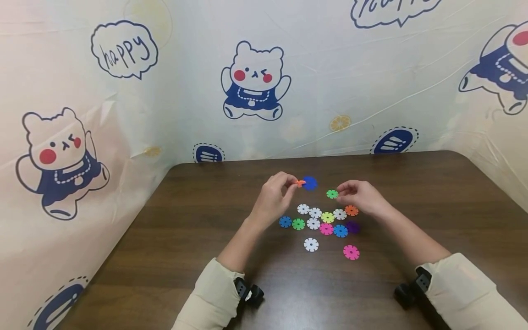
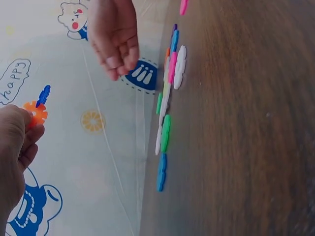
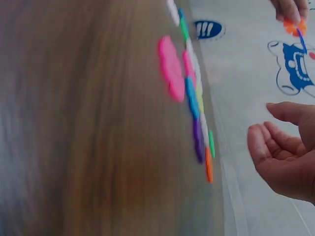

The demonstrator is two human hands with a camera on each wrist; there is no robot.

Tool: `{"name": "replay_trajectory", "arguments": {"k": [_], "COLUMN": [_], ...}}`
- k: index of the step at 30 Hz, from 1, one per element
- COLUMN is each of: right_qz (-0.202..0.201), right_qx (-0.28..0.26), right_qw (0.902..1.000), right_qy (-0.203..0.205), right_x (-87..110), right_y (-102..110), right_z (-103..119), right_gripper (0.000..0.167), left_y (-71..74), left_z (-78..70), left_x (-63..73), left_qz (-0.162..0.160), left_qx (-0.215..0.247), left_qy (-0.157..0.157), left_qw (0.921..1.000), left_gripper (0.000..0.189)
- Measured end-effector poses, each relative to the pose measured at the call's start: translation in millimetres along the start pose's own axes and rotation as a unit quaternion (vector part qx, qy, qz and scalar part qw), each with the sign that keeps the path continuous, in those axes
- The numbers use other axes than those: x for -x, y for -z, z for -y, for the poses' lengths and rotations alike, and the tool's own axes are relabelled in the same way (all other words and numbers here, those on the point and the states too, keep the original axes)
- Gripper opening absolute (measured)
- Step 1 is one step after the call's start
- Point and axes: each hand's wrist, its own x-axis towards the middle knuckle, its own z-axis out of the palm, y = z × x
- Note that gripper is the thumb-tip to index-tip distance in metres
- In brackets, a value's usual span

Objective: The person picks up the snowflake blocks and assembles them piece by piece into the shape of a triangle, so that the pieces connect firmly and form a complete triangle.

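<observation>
My left hand (image 1: 273,195) pinches an orange notched disc (image 1: 300,183) between thumb and fingers. A dark blue disc (image 1: 310,183) is slotted into it, crosswise, and the pair is held up above the table, as the left wrist view shows. Off to the right, my right hand (image 1: 362,196) hangs over the table with loosely bent fingers and nothing between them. In the head view its fingertips overlap the edge of a green disc (image 1: 332,194); the right wrist view has that green disc (image 3: 211,144) down on the table, apart from the hand.
Several flat notched discs lie close together on the brown table (image 1: 173,256), among them a yellow disc (image 1: 327,217), a purple disc (image 1: 352,227) and an orange disc (image 1: 351,210). Nearer lie a white disc (image 1: 311,244) and a pink disc (image 1: 351,252). A printed curtain (image 1: 181,91) hangs behind.
</observation>
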Motion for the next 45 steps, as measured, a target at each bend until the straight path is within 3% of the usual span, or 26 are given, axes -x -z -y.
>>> {"name": "replay_trajectory", "arguments": {"k": [7, 12, 21, 33, 40, 45], "right_qz": [0.031, 0.05, 0.079, 0.077, 0.062, 0.04], "right_qx": [0.143, 0.187, 0.207, 0.214, 0.207, 0.155], "right_qw": [0.9892, 0.9811, 0.9751, 0.9739, 0.9763, 0.987], "right_qy": [0.017, 0.012, 0.0, -0.003, 0.003, 0.011], "right_x": [-5.8, -6.9, -7.1, -8.1, -8.1, -6.4], "right_y": [6.9, 9.5, 11.8, 13.0, 11.9, 13.4], "right_z": [-16.2, -22.6, -29.2, -32.4, -32.1, -32.2], "right_gripper": [0.032, 0.03, 0.026, 0.023, 0.02, 0.011], "left_y": [1.8, 2.7, 4.2, 4.7, 3.9, 2.5], "left_z": [0.2, 0.7, 2.5, 2.4, 2.8, 2.9], "left_x": [0.4, 0.7, 1.4, 2.1, 2.5, 2.9], "left_qz": [0.006, 0.004, 0.003, 0.006, 0.008, 0.015], "left_qx": [0.002, 0.002, 0.013, 0.006, 0.011, 0.014], "left_qy": [0.014, 0.018, 0.023, 0.028, 0.029, 0.029], "left_qw": [0.9999, 0.9998, 0.9996, 0.9996, 0.9995, 0.9994], "left_gripper": [0.014, 0.013, 0.013, 0.013, 0.013, 0.013]}}
